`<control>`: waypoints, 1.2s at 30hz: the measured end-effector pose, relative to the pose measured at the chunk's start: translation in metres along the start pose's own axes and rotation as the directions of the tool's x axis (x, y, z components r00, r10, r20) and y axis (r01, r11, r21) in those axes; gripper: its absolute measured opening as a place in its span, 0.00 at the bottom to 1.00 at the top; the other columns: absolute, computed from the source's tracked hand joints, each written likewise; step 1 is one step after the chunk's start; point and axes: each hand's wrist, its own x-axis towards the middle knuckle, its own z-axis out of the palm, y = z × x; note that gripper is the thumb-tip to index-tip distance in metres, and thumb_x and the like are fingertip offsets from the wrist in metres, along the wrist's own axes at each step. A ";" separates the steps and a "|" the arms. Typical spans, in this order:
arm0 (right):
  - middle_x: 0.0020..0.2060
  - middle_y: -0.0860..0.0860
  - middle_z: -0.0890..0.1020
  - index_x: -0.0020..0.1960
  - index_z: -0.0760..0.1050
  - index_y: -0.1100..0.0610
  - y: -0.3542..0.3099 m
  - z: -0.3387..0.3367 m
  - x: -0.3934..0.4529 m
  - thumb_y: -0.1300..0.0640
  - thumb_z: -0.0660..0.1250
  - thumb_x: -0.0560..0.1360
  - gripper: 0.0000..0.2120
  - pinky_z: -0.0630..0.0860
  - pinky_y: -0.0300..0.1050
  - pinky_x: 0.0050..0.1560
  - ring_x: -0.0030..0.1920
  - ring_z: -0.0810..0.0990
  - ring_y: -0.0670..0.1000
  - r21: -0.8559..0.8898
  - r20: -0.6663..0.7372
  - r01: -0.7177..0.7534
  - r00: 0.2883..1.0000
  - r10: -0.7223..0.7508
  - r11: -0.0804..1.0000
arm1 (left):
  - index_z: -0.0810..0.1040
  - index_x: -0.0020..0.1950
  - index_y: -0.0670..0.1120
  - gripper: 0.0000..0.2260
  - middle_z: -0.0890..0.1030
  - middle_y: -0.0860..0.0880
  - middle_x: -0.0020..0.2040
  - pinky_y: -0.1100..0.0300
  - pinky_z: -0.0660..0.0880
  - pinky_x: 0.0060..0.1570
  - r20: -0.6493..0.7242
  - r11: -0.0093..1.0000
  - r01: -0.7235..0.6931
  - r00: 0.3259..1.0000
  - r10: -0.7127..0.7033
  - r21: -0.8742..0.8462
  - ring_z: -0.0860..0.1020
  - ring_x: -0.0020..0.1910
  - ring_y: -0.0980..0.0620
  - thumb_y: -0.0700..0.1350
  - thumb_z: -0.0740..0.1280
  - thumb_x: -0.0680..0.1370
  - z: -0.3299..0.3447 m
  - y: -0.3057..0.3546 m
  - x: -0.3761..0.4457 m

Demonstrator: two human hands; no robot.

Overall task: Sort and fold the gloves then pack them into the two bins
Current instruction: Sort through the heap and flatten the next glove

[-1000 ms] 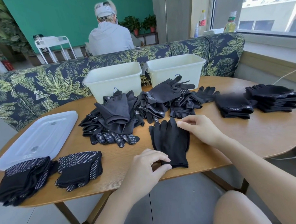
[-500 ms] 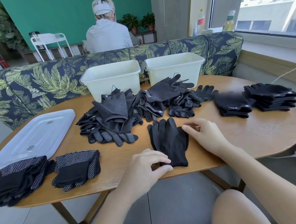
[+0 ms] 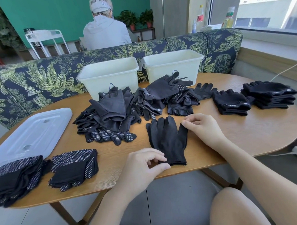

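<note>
At the near edge of the wooden table [image 3: 246, 139] the left hand [image 3: 143, 169] pinches the cuff of a plain black glove [image 3: 167, 140] between thumb and curled fingers. The glove lies flat, fingers pointing away. The right hand [image 3: 203, 127] pinches the tip of the glove's thumb on its right side.

To the left, near the edge, lie two folded stacks of dotted gloves [image 3: 74, 167], one touching a clear plastic lid [image 3: 32, 135]. Behind the flat glove sits a loose pile of unsorted gloves [image 3: 127, 109]. To the right are two neat stacks of folded black gloves [image 3: 231, 103], side by side.

Beyond the pile stand two pale bins: the left bin [image 3: 109, 76] and the right bin [image 3: 173, 64], touching at their handles. Behind them runs a leaf-patterned bench [image 3: 42, 79], and past it a person in a grey hoodie [image 3: 106, 33] sits facing away.
</note>
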 end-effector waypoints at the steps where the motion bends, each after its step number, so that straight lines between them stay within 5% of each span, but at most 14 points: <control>1: 0.50 0.41 0.84 0.41 0.81 0.51 0.000 0.000 -0.001 0.50 0.74 0.76 0.07 0.75 0.41 0.51 0.51 0.83 0.43 -0.031 -0.005 0.011 1.000 -0.011 0.999 | 0.88 0.41 0.56 0.06 0.84 0.66 0.48 0.72 0.71 0.42 -0.001 1.000 0.004 1.000 -0.004 -0.002 0.78 0.40 0.63 0.47 0.82 0.68 0.000 0.001 0.000; 7: 0.51 0.46 0.83 0.51 0.82 0.51 0.000 0.005 -0.005 0.51 0.72 0.78 0.05 0.74 0.43 0.56 0.54 0.80 0.47 -0.187 -0.033 0.079 0.996 -0.086 0.979 | 0.88 0.39 0.55 0.04 0.84 0.64 0.47 0.69 0.71 0.38 -0.040 0.997 0.050 0.998 -0.052 -0.053 0.77 0.37 0.61 0.48 0.81 0.70 -0.002 0.007 0.001; 11: 0.51 0.42 0.81 0.54 0.81 0.52 -0.009 0.010 -0.025 0.55 0.69 0.80 0.05 0.70 0.42 0.59 0.56 0.75 0.45 -0.224 -0.164 0.308 0.923 -0.348 0.925 | 0.87 0.45 0.58 0.03 0.83 0.64 0.51 0.68 0.73 0.45 -0.175 0.993 0.109 0.978 -0.116 -0.047 0.79 0.46 0.61 0.48 0.75 0.75 -0.004 0.003 0.024; 14: 0.57 0.42 0.81 0.61 0.81 0.51 -0.012 0.019 -0.036 0.47 0.68 0.79 0.13 0.68 0.41 0.65 0.63 0.74 0.45 -0.279 0.011 0.426 0.898 -0.440 0.861 | 0.86 0.54 0.58 0.06 0.82 0.63 0.51 0.64 0.73 0.55 -0.165 0.987 0.151 0.976 -0.139 0.061 0.78 0.51 0.61 0.50 0.72 0.78 -0.004 -0.002 0.052; 17: 0.71 0.42 0.74 0.72 0.74 0.46 -0.008 0.024 -0.035 0.32 0.61 0.78 0.29 0.59 0.42 0.71 0.73 0.66 0.45 -0.420 0.250 0.442 0.896 -0.367 0.793 | 0.87 0.56 0.54 0.08 0.81 0.62 0.46 0.73 0.69 0.51 -0.128 0.978 0.178 0.978 -0.164 0.112 0.76 0.48 0.67 0.49 0.69 0.80 -0.003 0.000 0.077; 21: 0.77 0.42 0.66 0.76 0.69 0.44 -0.007 0.027 -0.032 0.21 0.48 0.72 0.42 0.52 0.45 0.77 0.78 0.59 0.46 -0.509 0.362 0.434 0.891 -0.273 0.743 | 0.87 0.55 0.52 0.08 0.84 0.60 0.46 0.83 0.64 0.45 -0.126 0.972 0.209 0.973 -0.195 0.109 0.73 0.43 0.79 0.47 0.70 0.80 0.002 -0.005 0.095; 27: 0.79 0.42 0.63 0.78 0.66 0.45 -0.006 0.029 -0.032 0.20 0.44 0.71 0.45 0.48 0.49 0.81 0.80 0.57 0.46 -0.538 0.385 0.438 0.888 -0.251 0.720 | 0.88 0.52 0.53 0.08 0.84 0.60 0.46 0.80 0.66 0.46 -0.194 0.971 0.226 0.959 -0.208 0.075 0.74 0.44 0.75 0.42 0.71 0.79 0.014 -0.012 0.093; 31: 0.79 0.42 0.62 0.79 0.65 0.45 -0.007 0.028 -0.032 0.20 0.44 0.71 0.46 0.46 0.49 0.81 0.80 0.56 0.47 -0.538 0.395 0.439 0.885 -0.245 0.719 | 0.88 0.48 0.52 0.08 0.84 0.58 0.44 0.78 0.68 0.44 -0.371 0.970 0.240 0.904 -0.214 0.025 0.77 0.42 0.68 0.40 0.72 0.77 0.014 -0.010 0.088; 36: 0.80 0.42 0.61 0.79 0.63 0.44 -0.007 0.028 -0.032 0.20 0.43 0.71 0.46 0.47 0.51 0.82 0.81 0.54 0.47 -0.539 0.405 0.435 0.885 -0.231 0.722 | 0.87 0.50 0.50 0.11 0.79 0.55 0.47 0.77 0.67 0.46 -0.361 0.940 0.289 0.909 -0.209 0.183 0.77 0.42 0.61 0.37 0.68 0.79 0.016 -0.018 0.085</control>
